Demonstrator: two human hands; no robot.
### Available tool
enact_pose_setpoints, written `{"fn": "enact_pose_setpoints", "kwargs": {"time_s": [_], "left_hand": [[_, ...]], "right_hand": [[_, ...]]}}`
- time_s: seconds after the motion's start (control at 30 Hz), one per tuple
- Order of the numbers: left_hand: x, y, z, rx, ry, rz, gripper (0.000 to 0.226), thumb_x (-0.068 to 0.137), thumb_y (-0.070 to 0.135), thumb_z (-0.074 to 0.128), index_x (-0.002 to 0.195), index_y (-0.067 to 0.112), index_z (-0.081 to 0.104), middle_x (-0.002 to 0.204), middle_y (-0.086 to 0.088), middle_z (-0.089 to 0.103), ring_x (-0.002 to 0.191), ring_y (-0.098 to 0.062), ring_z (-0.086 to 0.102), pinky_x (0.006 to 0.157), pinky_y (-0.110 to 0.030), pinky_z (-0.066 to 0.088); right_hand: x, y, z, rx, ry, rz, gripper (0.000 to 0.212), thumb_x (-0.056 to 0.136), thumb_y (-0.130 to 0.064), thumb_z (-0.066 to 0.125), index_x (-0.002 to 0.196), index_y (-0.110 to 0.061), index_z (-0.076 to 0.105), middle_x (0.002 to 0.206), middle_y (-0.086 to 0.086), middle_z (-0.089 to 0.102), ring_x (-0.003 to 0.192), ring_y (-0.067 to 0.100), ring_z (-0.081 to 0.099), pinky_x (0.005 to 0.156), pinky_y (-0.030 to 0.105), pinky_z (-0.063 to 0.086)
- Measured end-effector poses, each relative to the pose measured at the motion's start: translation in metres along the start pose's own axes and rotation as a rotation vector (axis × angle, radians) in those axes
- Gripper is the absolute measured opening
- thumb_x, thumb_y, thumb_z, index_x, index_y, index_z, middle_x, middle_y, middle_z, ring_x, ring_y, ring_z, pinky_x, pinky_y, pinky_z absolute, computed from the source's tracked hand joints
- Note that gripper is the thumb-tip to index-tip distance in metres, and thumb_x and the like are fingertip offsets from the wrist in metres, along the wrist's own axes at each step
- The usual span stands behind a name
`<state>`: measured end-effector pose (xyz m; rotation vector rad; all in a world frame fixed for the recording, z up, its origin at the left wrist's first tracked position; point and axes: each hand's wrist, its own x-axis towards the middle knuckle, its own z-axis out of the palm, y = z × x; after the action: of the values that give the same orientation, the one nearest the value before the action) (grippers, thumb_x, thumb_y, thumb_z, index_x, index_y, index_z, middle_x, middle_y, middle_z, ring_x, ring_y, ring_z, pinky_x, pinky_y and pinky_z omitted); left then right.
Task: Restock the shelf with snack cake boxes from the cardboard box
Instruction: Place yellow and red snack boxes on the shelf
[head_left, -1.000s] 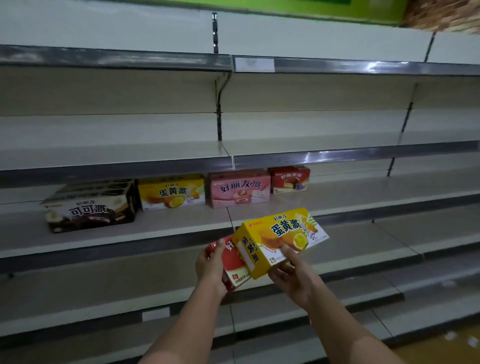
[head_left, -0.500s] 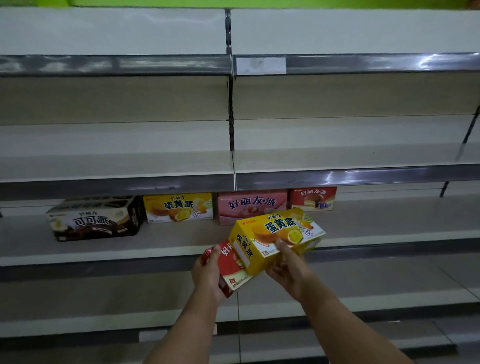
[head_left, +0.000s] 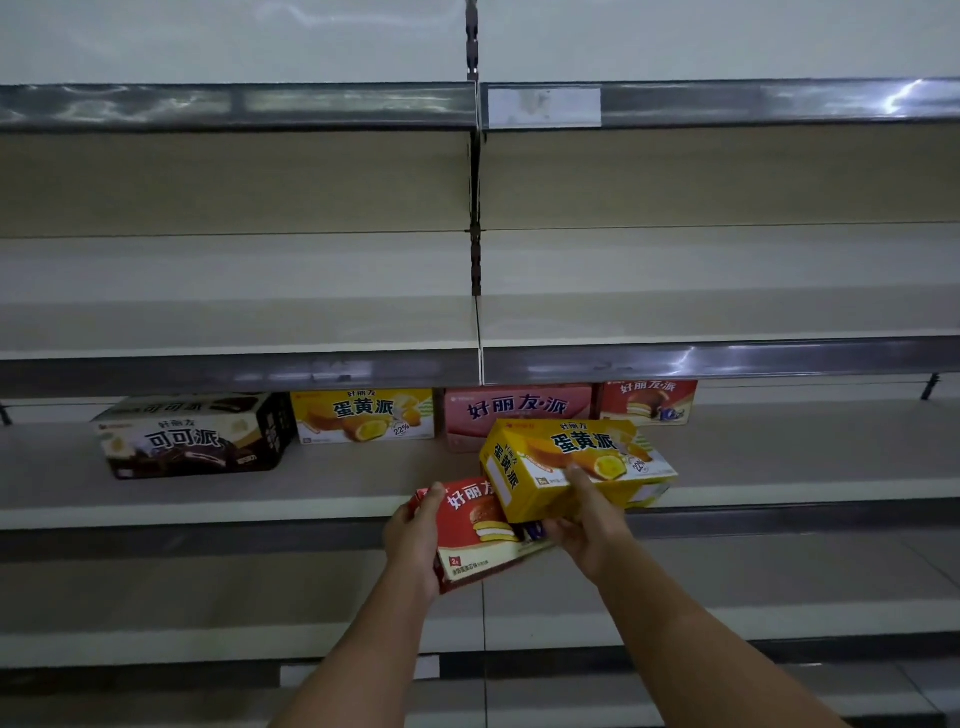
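On the third shelf board (head_left: 156, 499), a cream metal board with a grey front rail, four snack cake boxes stand in a row along the back, printed fronts facing the aisle as stock is meant to be read. Farthest left is the wide dark brown cardboard box (head_left: 195, 436) with white lettering, sitting a little forward of the rest and turned slightly so that its right end shows. Just beside it stands the flat yellow cardboard box (head_left: 362, 415) with a picture of a custard cake. Next comes the pink cardboard box (head_left: 514, 410), its lower part hidden behind what the person holds, then the small red cardboard box (head_left: 649, 402) at the row's right end; the board beyond it is bare.

In front of the shelf's rail, the left hand (head_left: 415, 535) grips the left end of a red and white cardboard snack box (head_left: 480, 530), thumb on the printed top and fingers under it, keeping it low and tilted, likely parked while the other box goes first. The right hand (head_left: 587, 525) holds a second yellow cardboard snack box (head_left: 571, 467), thumb pressed on its front and fingers curled beneath. That box rides over the red one's right part and is raised to the board's level, slanted, its far end over the board's front. Since a matching yellow box already stands to the left, I judge it is being carried in to join that flavour. The cardboard supply box is not in view.
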<state>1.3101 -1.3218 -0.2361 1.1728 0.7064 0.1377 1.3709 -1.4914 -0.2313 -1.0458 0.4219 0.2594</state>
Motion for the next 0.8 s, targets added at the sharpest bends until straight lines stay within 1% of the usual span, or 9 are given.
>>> {"fn": "enact_pose_setpoints", "kwargs": {"time_s": [0.1,0.23,0.3,0.4,0.5,0.6,0.67,0.73,0.8], "left_hand": [[0.004,0.001,0.001,0.007,0.031,0.0,0.037,0.088,0.041,0.065,0.108,0.012,0.057,0.098,-0.02,0.068,0.079,-0.037,0.068,0.07,-0.045,0.058],[0.006,0.003,0.013,-0.019,0.044,-0.005,0.034,0.091,0.04,0.062,0.107,0.011,0.055,0.096,-0.019,0.068,0.073,-0.033,0.067,0.064,-0.041,0.057],[0.009,0.004,0.021,-0.027,0.036,-0.015,0.034,0.093,0.039,0.059,0.108,0.009,0.055,0.096,-0.019,0.068,0.074,-0.033,0.067,0.065,-0.041,0.057],[0.018,0.002,0.036,-0.062,-0.008,-0.079,0.037,0.095,0.037,0.053,0.117,0.007,0.054,0.098,-0.021,0.069,0.079,-0.036,0.069,0.068,-0.047,0.058],[0.027,0.004,0.05,-0.118,-0.029,-0.089,0.038,0.097,0.036,0.051,0.124,0.009,0.049,0.106,-0.02,0.067,0.081,-0.035,0.068,0.058,-0.043,0.056],[0.04,0.007,0.056,-0.101,-0.009,-0.074,0.04,0.097,0.037,0.052,0.126,0.009,0.048,0.111,-0.019,0.065,0.086,-0.033,0.066,0.071,-0.045,0.056],[0.047,0.011,0.054,-0.025,-0.001,-0.045,0.041,0.097,0.038,0.051,0.125,0.008,0.049,0.112,-0.018,0.064,0.092,-0.033,0.066,0.076,-0.044,0.055],[0.056,0.015,0.048,0.193,0.091,0.106,0.05,0.096,0.043,0.049,0.131,0.007,0.047,0.123,-0.017,0.059,0.105,-0.034,0.061,0.08,-0.044,0.054],[0.055,0.024,0.038,0.337,0.167,0.265,0.061,0.095,0.051,0.045,0.138,0.008,0.041,0.136,-0.015,0.05,0.119,-0.034,0.053,0.091,-0.047,0.05]], "right_hand": [[0.003,0.0,0.005,0.008,0.022,0.007,0.069,0.078,-0.035,0.076,0.134,-0.015,0.042,0.118,0.015,0.062,0.097,0.03,0.063,0.044,0.026,0.054],[0.002,-0.006,0.01,0.04,0.055,-0.005,0.069,0.078,-0.036,0.076,0.134,-0.014,0.041,0.118,0.013,0.061,0.084,0.025,0.062,0.044,0.025,0.054],[0.001,-0.01,0.012,0.051,0.093,-0.033,0.07,0.081,-0.034,0.074,0.137,-0.015,0.036,0.123,0.012,0.057,0.092,0.025,0.06,0.053,0.028,0.055],[0.003,-0.015,0.013,0.037,0.13,-0.114,0.074,0.083,-0.028,0.074,0.141,-0.019,0.029,0.128,0.01,0.053,0.106,0.027,0.058,0.063,0.028,0.053],[0.002,-0.022,0.019,0.005,0.129,-0.168,0.075,0.083,-0.027,0.074,0.14,-0.018,0.027,0.127,0.01,0.054,0.111,0.03,0.059,0.065,0.031,0.054],[0.002,-0.023,0.029,0.007,0.102,-0.14,0.075,0.081,-0.03,0.075,0.139,-0.018,0.029,0.127,0.012,0.056,0.11,0.031,0.059,0.063,0.031,0.056],[-0.001,-0.017,0.038,0.014,0.094,-0.113,0.075,0.08,-0.03,0.075,0.138,-0.018,0.029,0.127,0.012,0.055,0.111,0.032,0.059,0.063,0.031,0.056],[-0.002,-0.005,0.048,0.015,0.101,-0.104,0.075,0.08,-0.031,0.076,0.138,-0.019,0.03,0.127,0.011,0.055,0.11,0.031,0.059,0.06,0.03,0.056],[-0.006,0.005,0.062,0.028,0.088,-0.118,0.076,0.08,-0.03,0.076,0.139,-0.019,0.029,0.128,0.01,0.055,0.111,0.03,0.059,0.062,0.031,0.056]]}}
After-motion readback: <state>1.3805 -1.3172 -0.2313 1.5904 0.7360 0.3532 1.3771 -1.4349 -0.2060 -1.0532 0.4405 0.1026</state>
